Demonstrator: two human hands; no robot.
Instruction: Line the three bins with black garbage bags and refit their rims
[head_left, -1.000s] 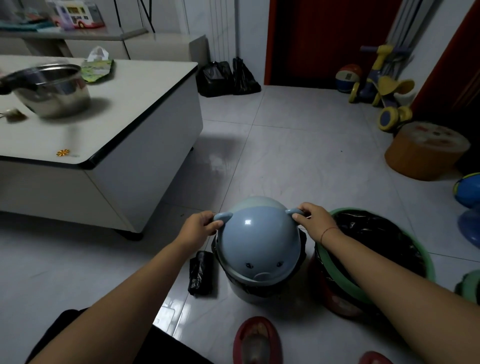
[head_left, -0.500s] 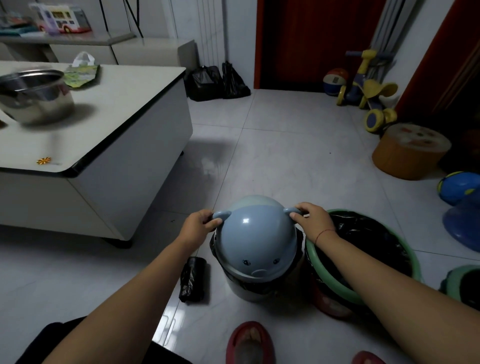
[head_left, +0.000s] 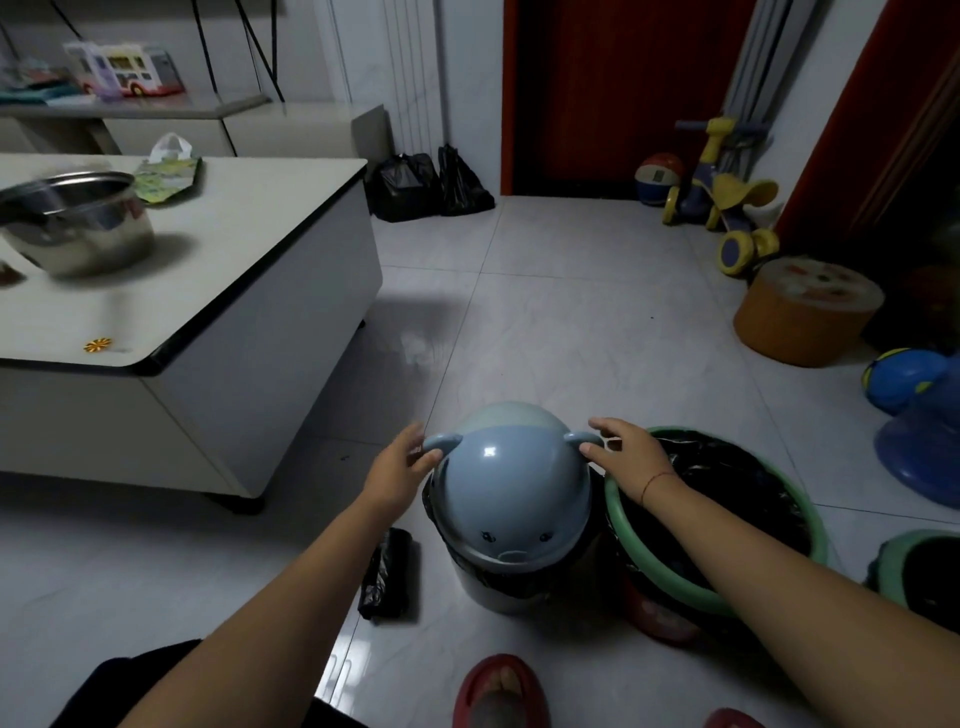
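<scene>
Dim room: pale tiled floor (head_left: 571, 312), white low table (head_left: 234, 249), dark red door (head_left: 613, 93).

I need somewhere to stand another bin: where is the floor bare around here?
Bare tiles lie ahead of the blue bin, between the white table and the orange stool, and left of the bag roll, before the table. Right of the blue bin is crowded: the green-rimmed bin, then a third bin.

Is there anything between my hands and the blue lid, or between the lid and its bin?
Nothing visible. The left hand and right hand are at the ears of the blue lid, and the lid already sits on its bin, only the black bag showing under its edge.
</scene>
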